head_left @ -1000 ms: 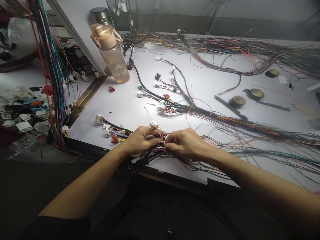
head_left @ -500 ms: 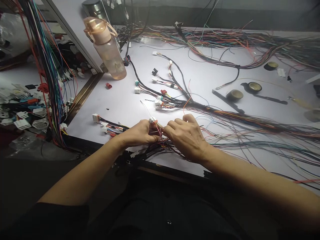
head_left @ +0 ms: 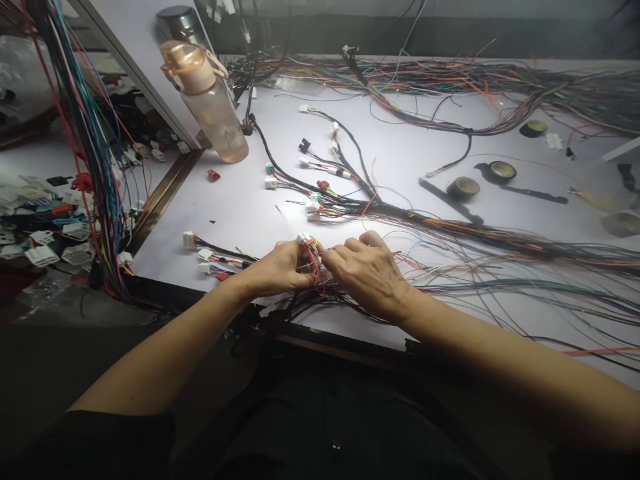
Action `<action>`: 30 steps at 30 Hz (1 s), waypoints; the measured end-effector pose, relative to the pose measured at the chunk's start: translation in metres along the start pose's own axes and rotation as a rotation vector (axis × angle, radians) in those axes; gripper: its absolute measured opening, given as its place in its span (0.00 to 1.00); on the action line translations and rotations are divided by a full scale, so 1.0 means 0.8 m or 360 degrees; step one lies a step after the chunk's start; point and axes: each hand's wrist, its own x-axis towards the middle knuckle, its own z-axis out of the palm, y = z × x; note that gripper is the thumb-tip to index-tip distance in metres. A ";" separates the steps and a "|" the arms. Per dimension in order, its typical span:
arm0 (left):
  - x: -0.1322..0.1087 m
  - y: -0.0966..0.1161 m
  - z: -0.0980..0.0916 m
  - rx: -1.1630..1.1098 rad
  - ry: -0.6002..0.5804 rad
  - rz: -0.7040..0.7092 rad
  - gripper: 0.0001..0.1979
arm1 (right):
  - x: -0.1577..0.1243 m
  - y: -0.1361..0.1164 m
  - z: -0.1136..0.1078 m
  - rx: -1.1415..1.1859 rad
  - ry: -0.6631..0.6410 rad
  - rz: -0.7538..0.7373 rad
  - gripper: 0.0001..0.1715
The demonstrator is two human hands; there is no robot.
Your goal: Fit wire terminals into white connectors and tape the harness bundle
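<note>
Pinching a small white connector [head_left: 304,239] at the near edge of the bench [head_left: 240,207], the left hand [head_left: 280,268] is closed around it and the bundle beneath. The right hand [head_left: 367,272], just beside it, grips between its fingertips the thin wires [head_left: 316,257] that run into that plug. Farther back the harness [head_left: 373,203] already carries many fitted connectors and a black-taped trunk, but to the right a wide spread of loose wires [head_left: 525,280] lies unbundled, so I judge that much remains undone.

Bright centre glare, dim warped edges.
</note>
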 end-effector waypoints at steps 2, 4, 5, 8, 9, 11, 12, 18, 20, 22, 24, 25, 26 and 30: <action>0.000 -0.002 0.002 0.0088 0.0065 0.0018 0.08 | -0.001 0.001 0.003 0.0064 -0.0025 0.0033 0.12; -0.002 -0.005 0.005 0.0117 0.0189 0.0072 0.09 | -0.001 0.003 0.005 0.0165 -0.0082 0.0082 0.14; -0.003 -0.005 0.007 0.0123 0.0265 0.0105 0.10 | -0.002 0.004 0.005 0.0216 -0.0113 0.0117 0.14; -0.005 -0.005 0.012 0.0256 0.0483 0.0194 0.09 | -0.002 0.008 0.007 0.0394 -0.0200 0.0248 0.12; -0.005 -0.005 0.013 0.0349 0.0545 0.0230 0.07 | -0.001 0.009 0.007 0.0466 -0.0232 0.0287 0.11; -0.007 -0.006 0.016 0.0548 0.0655 0.0317 0.04 | 0.001 0.012 0.006 0.0568 -0.0304 0.0355 0.11; -0.008 -0.007 0.016 0.0612 0.0692 0.0361 0.02 | 0.003 0.014 0.006 0.0567 -0.0343 0.0380 0.11; -0.017 -0.014 0.013 0.0174 0.0630 0.0246 0.07 | 0.014 0.025 0.003 0.0342 -0.0482 0.0414 0.12; -0.017 -0.014 0.011 0.0010 0.0521 0.0145 0.09 | 0.014 0.029 0.004 0.0469 -0.0460 0.0425 0.10; -0.013 -0.012 0.010 -0.0056 0.0426 0.0108 0.10 | 0.011 0.032 0.005 0.0600 -0.0417 0.0395 0.08; -0.009 -0.010 0.009 -0.0092 0.0393 0.0093 0.11 | 0.006 0.036 0.006 0.0636 -0.0377 0.0336 0.07; -0.007 -0.010 0.008 -0.0145 0.0400 0.0079 0.11 | 0.003 0.038 0.007 0.0617 -0.0375 0.0313 0.06; -0.006 -0.010 0.008 -0.0240 0.0426 0.0062 0.10 | 0.000 0.040 0.007 0.0583 -0.0389 0.0300 0.06; -0.008 -0.016 0.003 -0.0793 0.0657 0.0052 0.08 | -0.012 0.049 0.007 0.0458 -0.0380 0.0342 0.07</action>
